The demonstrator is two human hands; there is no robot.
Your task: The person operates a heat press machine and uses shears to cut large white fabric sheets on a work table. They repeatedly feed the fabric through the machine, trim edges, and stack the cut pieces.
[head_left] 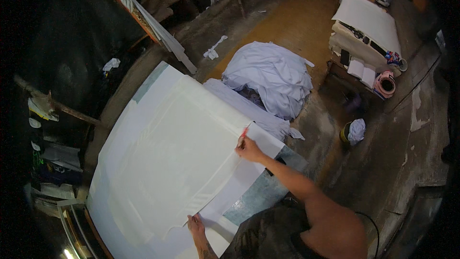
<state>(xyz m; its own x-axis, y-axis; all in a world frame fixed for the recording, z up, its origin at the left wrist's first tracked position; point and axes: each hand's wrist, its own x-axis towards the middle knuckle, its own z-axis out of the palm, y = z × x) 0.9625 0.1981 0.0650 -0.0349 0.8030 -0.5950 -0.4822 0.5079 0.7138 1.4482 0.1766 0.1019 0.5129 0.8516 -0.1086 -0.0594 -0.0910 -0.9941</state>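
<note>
A large pale cream sheet (163,148) lies over white fabric (254,177) spread on the table. My right hand (249,150) is closed around a slim red pen-like tool (244,132), whose exact kind is too small to make out. Its tip is at the sheet's right corner. At the sheet's near edge, my left hand (195,224) has its fingers closed on the border. A small dark object (275,167) lies partly hidden behind my right forearm.
The grey-blue tabletop (261,194) shows at the near right. Beyond the table stands a big heap of white cloth (268,74). A side table at the far right bears stacked pale sheets (369,19), scissors (352,29) and an open notebook (362,71). A bucket with white cloth (355,132) stands on the floor.
</note>
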